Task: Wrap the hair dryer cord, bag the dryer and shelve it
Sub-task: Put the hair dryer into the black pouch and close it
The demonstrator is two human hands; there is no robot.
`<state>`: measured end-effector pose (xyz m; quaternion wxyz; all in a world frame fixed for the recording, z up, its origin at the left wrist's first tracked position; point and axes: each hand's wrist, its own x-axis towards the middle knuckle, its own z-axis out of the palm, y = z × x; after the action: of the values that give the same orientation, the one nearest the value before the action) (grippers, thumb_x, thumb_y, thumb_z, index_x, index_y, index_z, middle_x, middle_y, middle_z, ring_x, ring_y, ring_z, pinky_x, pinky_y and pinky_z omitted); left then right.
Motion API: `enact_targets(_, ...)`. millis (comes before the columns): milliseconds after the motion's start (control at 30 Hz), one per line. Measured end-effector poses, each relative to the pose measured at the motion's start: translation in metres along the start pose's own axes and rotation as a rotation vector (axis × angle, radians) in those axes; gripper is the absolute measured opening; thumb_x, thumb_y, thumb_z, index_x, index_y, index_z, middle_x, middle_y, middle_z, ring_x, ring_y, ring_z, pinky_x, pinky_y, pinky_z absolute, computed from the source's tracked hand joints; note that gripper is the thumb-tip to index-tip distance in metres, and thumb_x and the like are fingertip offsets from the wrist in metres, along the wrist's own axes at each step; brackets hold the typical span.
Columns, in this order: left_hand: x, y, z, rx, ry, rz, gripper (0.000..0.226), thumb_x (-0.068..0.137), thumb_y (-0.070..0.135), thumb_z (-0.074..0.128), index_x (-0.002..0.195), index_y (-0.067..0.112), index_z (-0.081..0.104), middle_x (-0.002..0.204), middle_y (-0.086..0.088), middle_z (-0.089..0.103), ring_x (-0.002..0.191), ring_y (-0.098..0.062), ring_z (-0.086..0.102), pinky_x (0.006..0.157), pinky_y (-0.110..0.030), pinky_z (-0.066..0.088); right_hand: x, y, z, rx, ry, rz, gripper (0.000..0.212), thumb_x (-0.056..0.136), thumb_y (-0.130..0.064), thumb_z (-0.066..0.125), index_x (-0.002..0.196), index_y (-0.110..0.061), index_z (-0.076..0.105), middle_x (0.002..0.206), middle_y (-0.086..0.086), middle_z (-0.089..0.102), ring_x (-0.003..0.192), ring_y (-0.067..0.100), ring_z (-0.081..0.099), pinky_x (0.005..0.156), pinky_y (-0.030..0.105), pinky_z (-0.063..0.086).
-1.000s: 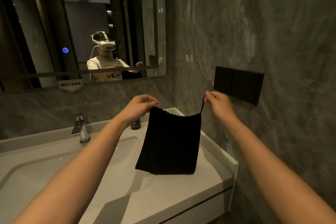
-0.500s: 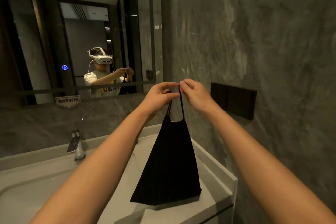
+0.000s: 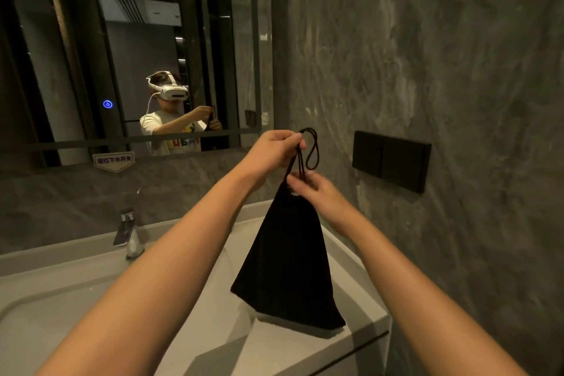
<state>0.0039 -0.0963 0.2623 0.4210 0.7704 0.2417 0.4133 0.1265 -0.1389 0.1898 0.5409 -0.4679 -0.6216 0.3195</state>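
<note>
A grey marble wall [image 3: 427,55] fills the right side and runs down behind a white vanity counter [image 3: 360,299] whose sink basin [image 3: 61,308] opens at the lower left. Above the counter hangs a wide mirror [image 3: 76,55], dark at its edges, reflecting a person in a white headset and pale T-shirt with both hands raised in front of the chest; a small blue-lit round button [image 3: 107,104] glows on the glass, and a white label with red characters [image 3: 113,160] sits at the mirror's lower edge. A black drawstring bag [image 3: 290,265] hangs in the air over the right end of the counter, its mouth gathered shut into a narrow neck and its bottom corner low above the counter top — whether it touches the surface cannot be told. A black rectangular wall plate [image 3: 390,160] is mounted on the marble to the right of the hands. A chrome faucet [image 3: 128,233] stands at the back of the basin. The left hand [image 3: 273,151] is uppermost, fingers curled and pinching the drawstring cords [image 3: 311,149], a loop of which pokes out above the knuckles. The right hand [image 3: 317,192] sits just below — its fingertips pressed together around the cords at the bag's cinched neck.
</note>
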Motion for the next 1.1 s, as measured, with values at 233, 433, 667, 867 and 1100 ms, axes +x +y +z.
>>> enact_targets(233, -0.003, -0.006, 0.002, -0.109, 0.059, 0.018, 0.035, 0.102, 0.017, 0.041, 0.07, 0.015, 0.054, 0.053, 0.01, 0.038, 0.047, -0.003, 0.032, 0.048, -0.015, 0.029, -0.01, 0.03, 0.023, -0.081, 0.105, -0.056, 0.026, 0.097, -0.022, 0.05, 0.093, 0.002, 0.059, 0.077, 0.005, 0.057, 0.073, 0.015, 0.056, 0.071, 0.024, 0.042)
enact_targets(433, -0.004, -0.022, -0.009, -0.228, 0.074, -0.025, 0.034, 0.102, 0.015, 0.039, 0.071, 0.016, 0.054, 0.05, 0.011, 0.039, 0.044, -0.003, 0.034, 0.048, -0.014, 0.032, -0.014, 0.041, 0.035, -0.11, 0.147, -0.056, 0.03, 0.098, -0.027, 0.047, 0.095, -0.002, 0.062, 0.093, 0.012, 0.069, 0.093, 0.022, 0.064, 0.086, 0.034, 0.046)
enact_targets(667, -0.015, -0.039, -0.015, -0.268, 0.121, -0.182, 0.028, 0.103, 0.018, 0.038, 0.092, 0.008, 0.06, 0.064, -0.001, 0.042, 0.053, -0.009, 0.037, 0.053, -0.019, 0.031, -0.005, 0.026, 0.04, -0.058, 0.273, 0.01, 0.027, 0.099, -0.024, 0.041, 0.09, -0.003, 0.056, 0.076, 0.002, 0.05, 0.074, 0.012, 0.049, 0.073, 0.033, 0.038)
enact_targets(867, -0.058, -0.081, -0.015, -0.056, -0.111, -0.335, 0.082, 0.075, 0.066, 0.061, 0.138, 0.015, 0.048, 0.105, 0.009, 0.065, 0.097, -0.006, 0.061, 0.096, -0.032, 0.044, -0.006, 0.018, 0.034, 0.212, 0.432, 0.179, 0.028, 0.096, -0.022, 0.043, 0.072, -0.015, 0.055, 0.074, 0.01, 0.055, 0.075, 0.022, 0.055, 0.07, 0.034, 0.043)
enact_targets(1100, -0.118, -0.116, 0.01, 0.117, -0.256, -0.297, 0.074, 0.053, 0.062, 0.083, 0.119, 0.047, 0.052, 0.117, 0.019, 0.066, 0.107, 0.003, 0.062, 0.088, -0.016, 0.049, -0.014, 0.012, 0.034, 0.555, 0.519, 0.394, 0.023, 0.089, -0.023, 0.053, 0.071, -0.012, 0.062, 0.062, 0.003, 0.06, 0.057, 0.015, 0.061, 0.054, 0.027, 0.05)
